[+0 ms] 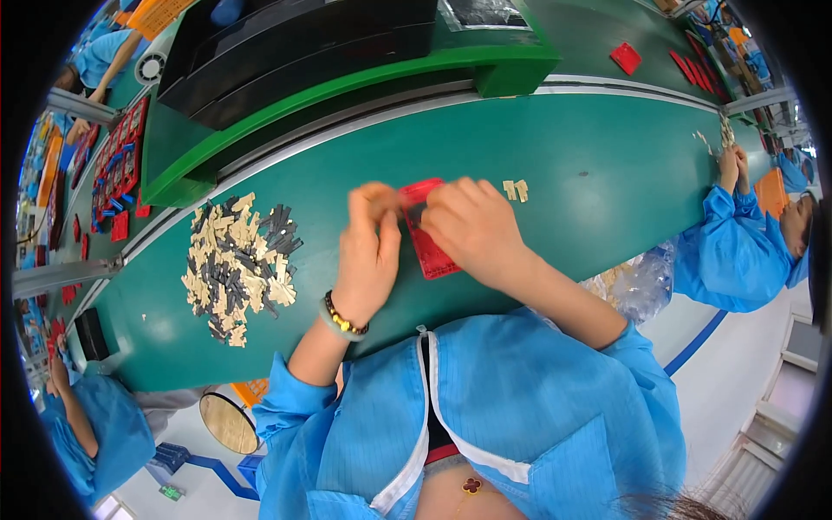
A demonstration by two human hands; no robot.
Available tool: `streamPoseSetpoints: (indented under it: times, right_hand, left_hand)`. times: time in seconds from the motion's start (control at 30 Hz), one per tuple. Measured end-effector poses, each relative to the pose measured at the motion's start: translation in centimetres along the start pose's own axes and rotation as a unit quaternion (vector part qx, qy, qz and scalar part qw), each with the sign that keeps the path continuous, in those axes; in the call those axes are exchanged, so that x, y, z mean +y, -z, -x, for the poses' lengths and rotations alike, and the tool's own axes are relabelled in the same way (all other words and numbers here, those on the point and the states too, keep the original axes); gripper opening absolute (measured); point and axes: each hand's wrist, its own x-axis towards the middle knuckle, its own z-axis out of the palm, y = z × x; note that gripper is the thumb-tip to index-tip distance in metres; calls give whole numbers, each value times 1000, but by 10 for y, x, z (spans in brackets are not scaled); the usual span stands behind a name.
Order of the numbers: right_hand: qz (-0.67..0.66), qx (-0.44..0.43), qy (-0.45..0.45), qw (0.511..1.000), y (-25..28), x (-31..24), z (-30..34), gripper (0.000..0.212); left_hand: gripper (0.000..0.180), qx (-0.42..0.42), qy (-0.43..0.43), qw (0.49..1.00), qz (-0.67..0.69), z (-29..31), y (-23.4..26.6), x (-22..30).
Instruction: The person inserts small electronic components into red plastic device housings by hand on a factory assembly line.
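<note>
A red rectangular plastic case lies on the green table in front of me, with a dark area at its upper part. My right hand curls over the case's right side, its fingers bunched on it. At the case's upper left edge is my left hand, fingers bent into a pinch. Its fingertips are smeared by motion, and whatever they pinch is too blurred to name. A pile of small cream and dark grey strips spreads to the left. A few cream strips lie beyond my right hand.
A green-edged raised shelf with black trays runs along the far side. Another red piece lies far right. Co-workers in blue sit at right and left. A clear plastic bag is near my right elbow.
</note>
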Motion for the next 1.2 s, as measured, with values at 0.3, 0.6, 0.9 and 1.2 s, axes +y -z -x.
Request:
streamPoseSetpoints:
  times: [0.3,0.6,0.9,1.2]
  right_hand:
    - [-500,-67,-451,737,-47,49,-2,11]
    - [-429,-26,-441,788,-59,40,-2,9]
    - [-280,-62,-397,872,-58,38,0,7]
    - [-10,-12,-176,984,-29,45,31,12]
  left_hand:
    - [43,-52,-219,923,-313,9,-26,-41]
    - [43,-50,-214,924,-312,7,-28,-40]
    - [39,-72,-189,941,-270,2,-23,-39]
    - [43,-79,-199,940,-268,-8,-23,-35]
